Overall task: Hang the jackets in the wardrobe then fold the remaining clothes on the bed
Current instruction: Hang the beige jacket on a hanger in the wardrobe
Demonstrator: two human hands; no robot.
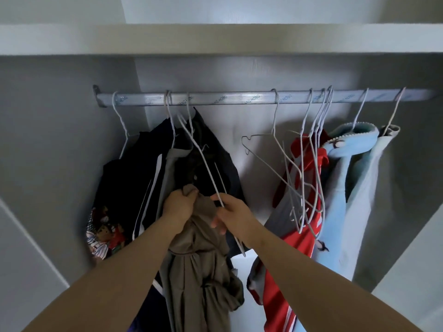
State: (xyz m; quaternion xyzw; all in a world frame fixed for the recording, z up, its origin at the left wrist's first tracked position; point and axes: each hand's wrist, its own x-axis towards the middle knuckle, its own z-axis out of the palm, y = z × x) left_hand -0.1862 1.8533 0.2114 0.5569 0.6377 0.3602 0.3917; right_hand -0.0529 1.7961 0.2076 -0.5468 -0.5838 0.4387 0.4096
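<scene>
Olive-brown jacket [203, 267], red white-striped jacket [292, 238], pale-blue fleece [340, 202].

The only lettering showing is on the metal hanging rail [239, 98] running across the far side of the wardrobe [72, 121]. Faint bluish capitals reading "HANG HONG" are repeating along its length, each print slanting a little. The words are reading most clearly around the middle of the rail. Near the left end only "HONG" is showing, just beside a hanger hook [115, 99], and towards the right end the print is blurring beyond reading.
</scene>
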